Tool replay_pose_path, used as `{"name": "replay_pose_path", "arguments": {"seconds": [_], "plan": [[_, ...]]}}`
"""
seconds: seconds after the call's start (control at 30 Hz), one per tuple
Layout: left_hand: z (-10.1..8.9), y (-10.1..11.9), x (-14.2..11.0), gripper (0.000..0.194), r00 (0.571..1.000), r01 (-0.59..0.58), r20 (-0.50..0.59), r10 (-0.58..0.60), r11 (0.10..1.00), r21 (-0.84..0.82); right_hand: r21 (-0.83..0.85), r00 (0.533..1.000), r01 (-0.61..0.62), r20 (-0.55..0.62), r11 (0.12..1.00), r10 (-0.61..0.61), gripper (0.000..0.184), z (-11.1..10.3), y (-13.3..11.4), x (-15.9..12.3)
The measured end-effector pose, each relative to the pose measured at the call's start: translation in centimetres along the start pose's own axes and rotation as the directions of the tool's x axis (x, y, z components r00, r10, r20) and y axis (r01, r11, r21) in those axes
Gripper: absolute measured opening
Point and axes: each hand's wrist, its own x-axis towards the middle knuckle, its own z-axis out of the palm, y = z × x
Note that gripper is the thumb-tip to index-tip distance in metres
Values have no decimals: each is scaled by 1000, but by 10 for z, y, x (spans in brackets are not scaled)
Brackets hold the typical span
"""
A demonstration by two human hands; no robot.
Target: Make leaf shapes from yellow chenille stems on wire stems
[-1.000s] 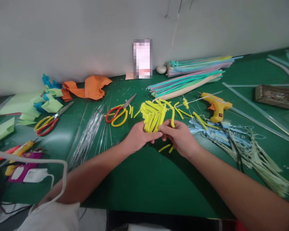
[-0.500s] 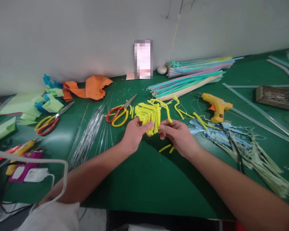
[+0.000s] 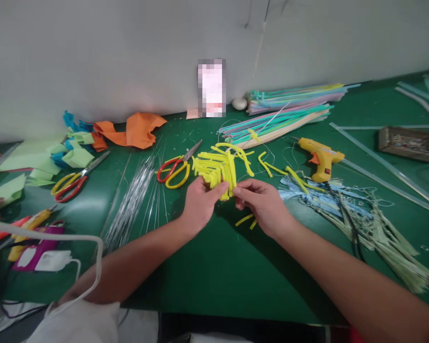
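yellow fuzzy piece (image 3: 219,169) shifted toward nine o'clock; left hand (image 3: 202,202) grips it; right hand (image 3: 264,202) pinches at its five-o'clock edge (thumbs near each other); piece at left's one o'clock, right's ten

Crumpled orange sheet (image 3: 141,131) lay near wall (image 3: 128,57), beside pale-green scraps (image 3: 75,156). Blurred screen (image 3: 212,88) stood upright by wall. Box of small bits (image 3: 409,144) sat far right, near clear strips (image 3: 382,164).

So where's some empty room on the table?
Biggest bare patch: the green table, between the left arm and right arm, nearer than the yellow snippets. Another is right of the colourful bundles, behind the clear rods. It's crowded around the glue gun and the papers.
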Motion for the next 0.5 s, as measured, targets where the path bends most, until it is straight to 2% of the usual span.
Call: {"name": "replay_pose_path", "arguments": {"seconds": [0.2, 0.37, 0.5], "plan": [[-3, 0, 4, 29, 992, 26, 123, -35, 997, 75, -69, 994, 39, -101, 997, -46, 20, -2, 0, 1], [-5, -1, 7, 32, 993, 73, 86, -82, 992, 104, -110, 992, 27, -122, 994, -41, 20, -4, -3, 2], [-6, 2, 6, 26, 989, 66, 125, -81, 991, 121, -114, 994, 59, -89, 992, -69, 20, -5, -3, 3]]}}
